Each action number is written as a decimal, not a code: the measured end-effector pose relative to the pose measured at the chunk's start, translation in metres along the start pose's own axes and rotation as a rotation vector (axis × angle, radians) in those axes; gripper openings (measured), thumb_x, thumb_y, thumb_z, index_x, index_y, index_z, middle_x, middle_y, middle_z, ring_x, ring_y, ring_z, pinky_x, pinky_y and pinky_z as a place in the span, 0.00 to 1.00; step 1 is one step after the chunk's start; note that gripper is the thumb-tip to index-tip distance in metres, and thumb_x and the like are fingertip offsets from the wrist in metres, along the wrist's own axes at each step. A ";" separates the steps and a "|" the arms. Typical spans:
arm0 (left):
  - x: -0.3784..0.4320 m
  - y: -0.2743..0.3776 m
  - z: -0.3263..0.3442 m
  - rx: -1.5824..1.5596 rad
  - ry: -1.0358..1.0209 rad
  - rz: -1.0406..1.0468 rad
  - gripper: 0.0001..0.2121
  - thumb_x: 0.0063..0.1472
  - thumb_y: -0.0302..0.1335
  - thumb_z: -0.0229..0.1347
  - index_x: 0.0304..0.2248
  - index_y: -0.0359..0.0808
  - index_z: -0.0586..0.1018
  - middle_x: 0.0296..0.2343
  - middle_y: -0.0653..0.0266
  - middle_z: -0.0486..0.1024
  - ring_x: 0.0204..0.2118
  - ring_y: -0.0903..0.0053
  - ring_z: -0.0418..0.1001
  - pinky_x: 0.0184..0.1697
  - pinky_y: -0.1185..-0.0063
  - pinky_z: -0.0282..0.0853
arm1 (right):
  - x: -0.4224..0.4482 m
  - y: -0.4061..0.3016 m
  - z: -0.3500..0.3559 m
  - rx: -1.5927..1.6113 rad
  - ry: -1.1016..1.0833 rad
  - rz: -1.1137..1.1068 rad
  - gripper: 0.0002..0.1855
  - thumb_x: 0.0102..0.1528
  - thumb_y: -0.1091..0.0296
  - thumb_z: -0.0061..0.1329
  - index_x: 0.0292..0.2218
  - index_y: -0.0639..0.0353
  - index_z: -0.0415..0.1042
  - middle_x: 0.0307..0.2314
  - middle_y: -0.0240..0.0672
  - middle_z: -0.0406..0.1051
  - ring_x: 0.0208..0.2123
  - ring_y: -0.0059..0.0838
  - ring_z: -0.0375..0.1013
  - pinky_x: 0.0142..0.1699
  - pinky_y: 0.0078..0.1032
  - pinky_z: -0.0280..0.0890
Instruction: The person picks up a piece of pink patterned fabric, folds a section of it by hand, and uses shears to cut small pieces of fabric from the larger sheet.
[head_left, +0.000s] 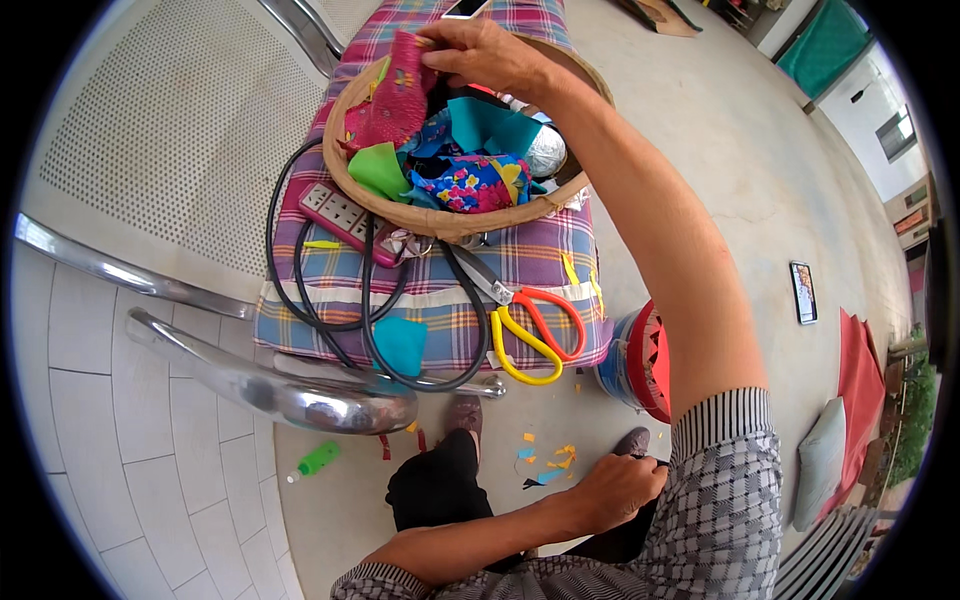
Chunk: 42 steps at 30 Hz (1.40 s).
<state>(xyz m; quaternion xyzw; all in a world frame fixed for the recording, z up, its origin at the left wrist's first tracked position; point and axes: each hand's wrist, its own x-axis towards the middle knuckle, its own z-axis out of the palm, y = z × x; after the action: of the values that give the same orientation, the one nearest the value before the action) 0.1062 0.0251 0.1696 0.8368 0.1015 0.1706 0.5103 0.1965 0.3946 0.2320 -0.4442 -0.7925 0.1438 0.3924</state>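
My right hand (487, 56) pinches a pink-red patterned cloth (394, 105) and lifts its upper end over a round woven basket (465, 223). Below the raised cloth, the basket holds a teal fabric piece (476, 124), a blue floral cloth (472, 184), a bright green piece (379, 174) and a ball of pale thread (546, 152). My left hand (619, 487) is curled low by my thigh; whether its fingers hold anything is hidden. Scissors (500, 292) with one red and one yellow handle lie on the plaid cushion (450, 277) in front of the basket.
A pink power strip (341, 214) and looped black cable (480, 337) lie left of the scissors. The perforated metal seat (180, 127) adjoins the cushion. A bucket (637, 360) stands at right; a green bottle (319, 459) and fabric scraps (562, 454) lie on the floor.
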 end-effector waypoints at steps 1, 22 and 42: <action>-0.002 -0.002 -0.001 0.002 -0.001 -0.018 0.08 0.44 0.17 0.52 0.25 0.34 0.67 0.22 0.57 0.69 0.26 0.62 0.72 0.26 0.69 0.66 | 0.002 -0.024 0.000 0.175 -0.019 0.038 0.13 0.52 0.64 0.47 0.37 0.62 0.71 0.30 0.44 0.73 0.35 0.35 0.74 0.37 0.28 0.71; 0.005 -0.010 0.021 0.058 -0.077 0.027 0.09 0.44 0.17 0.53 0.25 0.31 0.65 0.20 0.54 0.66 0.22 0.60 0.71 0.20 0.69 0.63 | -0.082 -0.027 -0.035 -0.045 -0.581 0.403 0.18 0.46 0.67 0.54 0.39 0.66 0.70 0.21 0.35 0.72 0.17 0.21 0.70 0.22 0.19 0.64; 0.001 -0.013 0.025 -0.039 0.036 0.007 0.03 0.47 0.19 0.52 0.22 0.27 0.69 0.22 0.54 0.65 0.22 0.63 0.70 0.22 0.70 0.63 | -0.020 0.007 -0.021 0.291 0.211 0.789 0.12 0.54 0.74 0.45 0.41 0.68 0.69 0.30 0.41 0.73 0.23 0.28 0.76 0.28 0.23 0.72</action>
<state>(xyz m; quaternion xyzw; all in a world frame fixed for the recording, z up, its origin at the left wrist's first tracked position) 0.1165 0.0111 0.1474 0.8239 0.1043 0.1892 0.5240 0.2220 0.3795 0.2314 -0.6654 -0.4889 0.3469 0.4448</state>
